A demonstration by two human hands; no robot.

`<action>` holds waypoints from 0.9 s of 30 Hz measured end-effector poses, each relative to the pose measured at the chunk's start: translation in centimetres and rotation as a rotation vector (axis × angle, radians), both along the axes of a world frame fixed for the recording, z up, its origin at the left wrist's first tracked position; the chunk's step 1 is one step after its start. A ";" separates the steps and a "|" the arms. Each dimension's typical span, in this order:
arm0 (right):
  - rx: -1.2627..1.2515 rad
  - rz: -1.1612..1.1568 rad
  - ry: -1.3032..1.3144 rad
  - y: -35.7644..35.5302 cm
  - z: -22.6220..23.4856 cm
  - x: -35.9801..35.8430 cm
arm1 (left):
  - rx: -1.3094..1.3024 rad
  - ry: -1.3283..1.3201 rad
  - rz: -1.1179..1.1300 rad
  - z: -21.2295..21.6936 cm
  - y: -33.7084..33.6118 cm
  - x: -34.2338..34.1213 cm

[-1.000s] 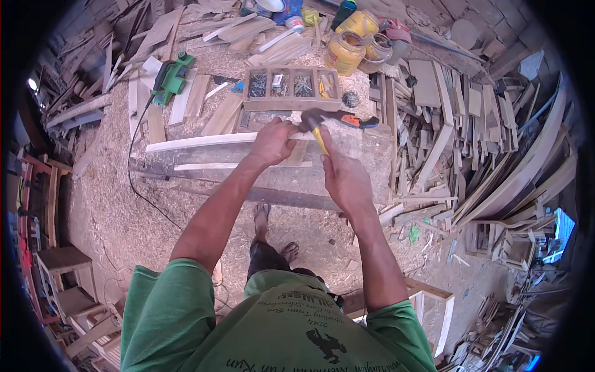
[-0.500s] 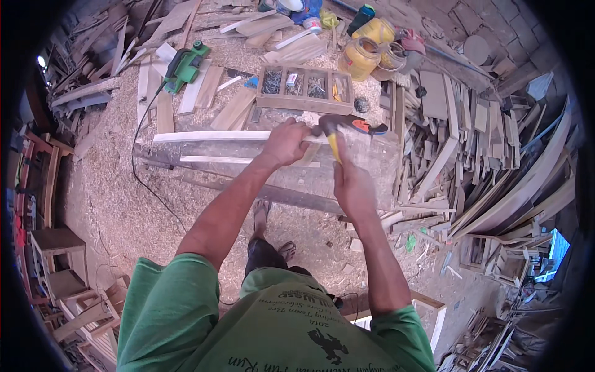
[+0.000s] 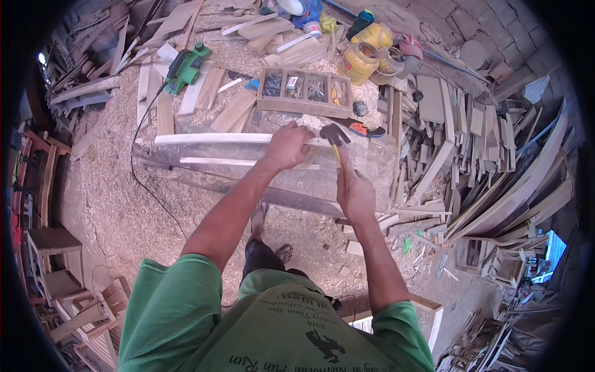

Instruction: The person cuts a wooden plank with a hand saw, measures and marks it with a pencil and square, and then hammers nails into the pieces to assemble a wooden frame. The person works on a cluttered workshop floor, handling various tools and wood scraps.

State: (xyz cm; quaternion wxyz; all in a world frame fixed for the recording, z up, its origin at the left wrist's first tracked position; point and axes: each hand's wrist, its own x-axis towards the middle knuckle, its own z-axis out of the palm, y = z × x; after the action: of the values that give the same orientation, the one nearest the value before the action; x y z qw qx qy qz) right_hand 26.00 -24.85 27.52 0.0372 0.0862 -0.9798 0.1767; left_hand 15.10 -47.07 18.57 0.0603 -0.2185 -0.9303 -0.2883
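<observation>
My left hand (image 3: 289, 146) is closed over a pale, slightly curved wooden strip (image 3: 214, 137) near its right end, pressing it on the workbench (image 3: 254, 183). A claw hammer (image 3: 335, 135) with a dark head and yellow handle is gripped in my right hand (image 3: 356, 195). Its head is over the strip's right end, just right of my left fingers; whether it touches the wood I cannot tell. Any nail there is too small to make out. A second thin strip (image 3: 217, 161) lies nearer me. Beyond the hammer rests an orange and black tool (image 3: 361, 128).
Behind the strip stands a divided wooden box (image 3: 304, 105) of nails. A green electric planer (image 3: 188, 69) lies at the back left, its cord trailing over the bench edge. Yellow jars (image 3: 359, 62) stand at the back right. Wood offcuts (image 3: 446, 118) are piled on the right.
The hammer head has come slightly nearer me and turned, and my right hand has lowered a little. My left hand still holds the strip in almost the same place.
</observation>
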 end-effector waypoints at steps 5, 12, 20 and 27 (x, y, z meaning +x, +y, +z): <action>-0.258 -0.029 0.118 0.0 -1.6 0.3 | -0.010 0.052 0.000 0.3 -0.2 0.2; -0.360 -0.037 0.287 -0.4 8.4 2.1 | -0.011 -0.196 0.033 1.0 -3.7 -0.4; -0.411 0.220 0.657 1.8 3.6 0.8 | 0.015 -0.211 0.048 0.4 -3.3 -0.3; -0.244 0.076 0.164 -0.3 1.4 -1.0 | 0.008 -0.188 0.073 1.3 -2.8 0.0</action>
State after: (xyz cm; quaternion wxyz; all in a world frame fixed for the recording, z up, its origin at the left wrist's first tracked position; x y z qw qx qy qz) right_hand 24.98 -25.17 28.96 0.1204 0.1323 -0.9408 0.2879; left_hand 15.12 -49.89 19.82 -0.0161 -0.1562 -0.9381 -0.3088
